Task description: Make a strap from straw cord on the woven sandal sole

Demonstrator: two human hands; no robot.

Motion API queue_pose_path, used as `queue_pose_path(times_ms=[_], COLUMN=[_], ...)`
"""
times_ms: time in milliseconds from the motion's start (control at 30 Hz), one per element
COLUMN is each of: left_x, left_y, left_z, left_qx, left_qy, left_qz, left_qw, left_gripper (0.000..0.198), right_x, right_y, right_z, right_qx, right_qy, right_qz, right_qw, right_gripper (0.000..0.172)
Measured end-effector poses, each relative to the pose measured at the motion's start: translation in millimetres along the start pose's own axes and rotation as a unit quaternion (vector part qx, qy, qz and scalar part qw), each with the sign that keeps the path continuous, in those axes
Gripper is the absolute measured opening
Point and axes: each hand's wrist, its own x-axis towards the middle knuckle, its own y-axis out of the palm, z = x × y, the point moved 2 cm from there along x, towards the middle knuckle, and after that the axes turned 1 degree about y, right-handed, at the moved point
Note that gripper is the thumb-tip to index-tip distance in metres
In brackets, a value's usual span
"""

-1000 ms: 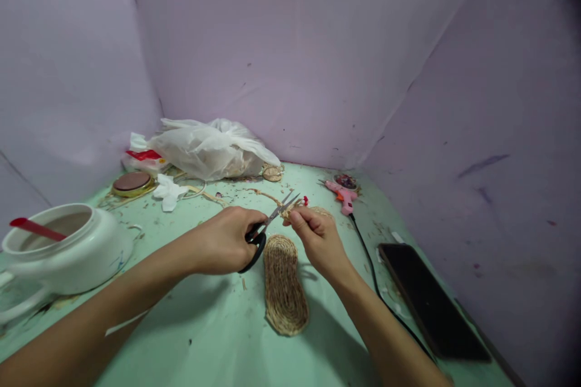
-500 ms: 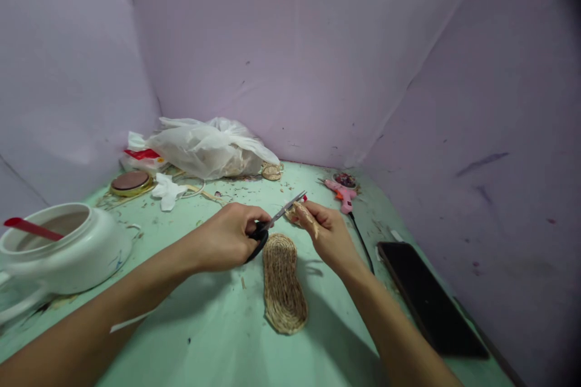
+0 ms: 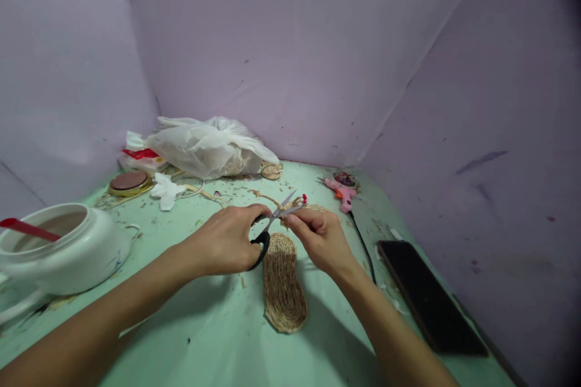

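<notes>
My left hand (image 3: 231,239) is closed round the black handles of a pair of scissors (image 3: 276,213), whose blades are spread apart. In my right hand (image 3: 320,236), thumb and fingers pinch a small straw-coloured braided piece (image 3: 295,202) with a red tip. The blades lie against this piece, just beyond my right fingertips; how much of it sits between them I cannot tell. Below both hands, a woven straw shoe sole (image 3: 285,284) lies flat on the green table (image 3: 218,338).
A white pot (image 3: 68,248) with a red strip in it stands at left. Toward the back lie a white plastic bag (image 3: 209,148), a round tin (image 3: 130,182) and white scraps (image 3: 167,191). To the right are a pink glue gun (image 3: 344,193) with its cord and a black phone (image 3: 429,296).
The scissors have gone from nearly closed to spread blades. My right hand has turned and shifted slightly left, and a strand of the straw piece now extends leftward past the blades.
</notes>
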Motion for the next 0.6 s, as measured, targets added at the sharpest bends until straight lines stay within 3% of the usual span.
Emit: queue_pose_path(times_ms=[167, 600], left_x=[1.0, 2.6], left_y=[1.2, 3.0], left_z=[-5.2, -2.2], left_qx=[-0.037, -0.058], left_qy=[0.009, 0.005], left_qz=[0.001, 0.019], left_qw=[0.999, 0.998], left_gripper=[0.016, 0.023], right_x=[-0.5, 1.3], right_y=[-1.2, -1.1], right_z=[4.1, 5.2], right_qx=[0.021, 0.056], right_qy=[-0.003, 0.016], right_qz=[0.011, 0.010], right_qw=[1.000, 0.998], right_gripper=[0.031, 0.025])
